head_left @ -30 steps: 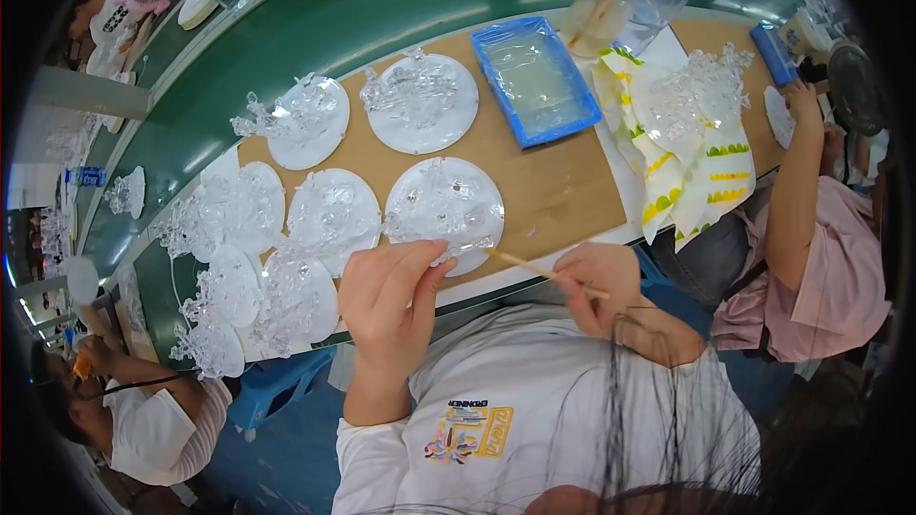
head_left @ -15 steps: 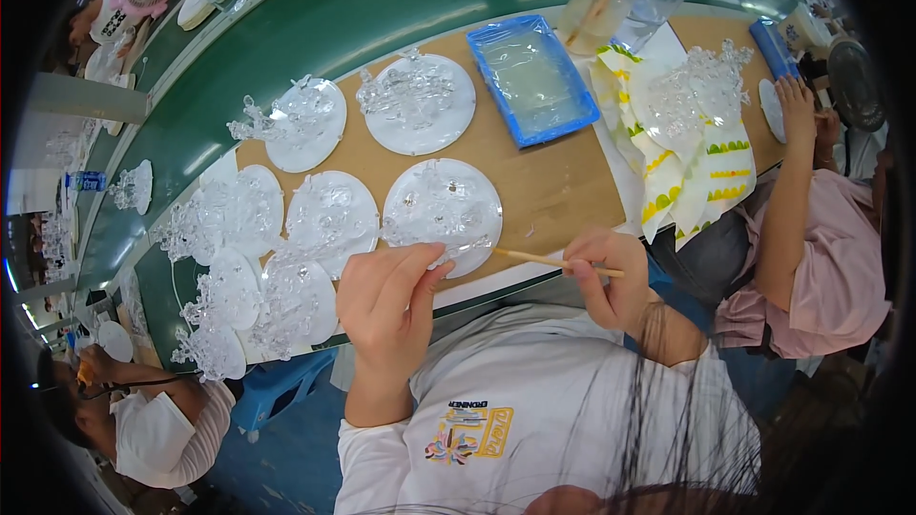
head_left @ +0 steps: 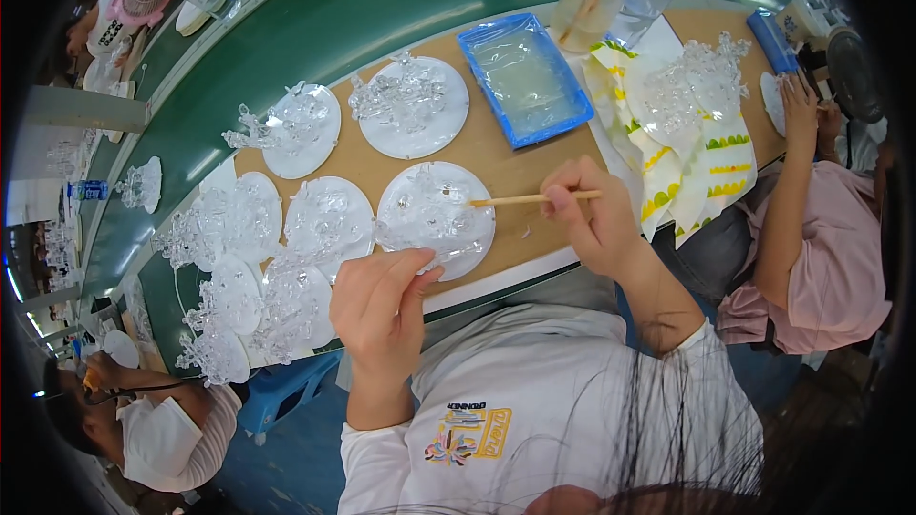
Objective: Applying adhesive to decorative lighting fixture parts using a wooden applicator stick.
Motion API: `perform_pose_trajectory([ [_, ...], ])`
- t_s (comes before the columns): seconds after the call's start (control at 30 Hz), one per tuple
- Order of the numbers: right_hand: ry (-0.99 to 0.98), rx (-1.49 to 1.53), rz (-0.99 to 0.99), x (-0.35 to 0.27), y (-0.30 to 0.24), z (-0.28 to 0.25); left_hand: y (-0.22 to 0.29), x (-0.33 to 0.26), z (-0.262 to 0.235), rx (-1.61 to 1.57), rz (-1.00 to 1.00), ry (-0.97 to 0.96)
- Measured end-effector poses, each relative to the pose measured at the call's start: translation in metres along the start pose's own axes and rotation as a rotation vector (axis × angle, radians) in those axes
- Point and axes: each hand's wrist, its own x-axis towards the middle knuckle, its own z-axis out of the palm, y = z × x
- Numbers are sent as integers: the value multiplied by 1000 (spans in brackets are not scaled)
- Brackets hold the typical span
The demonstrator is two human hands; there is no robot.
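My right hand grips a thin wooden stick between thumb and fingers. The stick's tip reaches over a round white disc that carries clear, glassy-looking small parts. At the near left edge of that disc, my left hand is closed with thumb and fingertips together, beside the clear parts. Whatever those fingertips pinch is too small and transparent to make out.
More white discs with clear pieces cover the brown board to the left. Beyond sits a blue-rimmed tray under plastic film. Two bottles stand at the back. Clear parts lie on patterned paper. Co-workers sit at both sides.
My right hand has moved up and away from me, carrying the wooden stick's tip from the disc's near right edge in over the clear parts. The left hand has shifted slightly left.
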Motion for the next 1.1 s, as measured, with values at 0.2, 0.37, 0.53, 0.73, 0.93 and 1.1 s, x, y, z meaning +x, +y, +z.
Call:
perform_pose_trajectory([
  [0.2, 51, -14, 31, -4, 3, -5, -2, 1, -1, -25, 31, 3],
  [0.37, 44, 20, -27, -14, -4, -4, -2, -1, -2, 12, 12, 5],
  [0.53, 54, -46, -106, -24, -14, -1, -3, -1, -2, 35, 60, 14],
  [0.73, -188, 40, -228, -38, -17, 13, 6, -4, 4, 13, 33, 48],
  [0.93, -167, -26, -99, -41, -16, 12, 13, -4, 7, -16, -25, 28],
  [1.1, -21, -30, -180, -42, -18, 17, 12, 4, 15, -61, 15, 61],
])
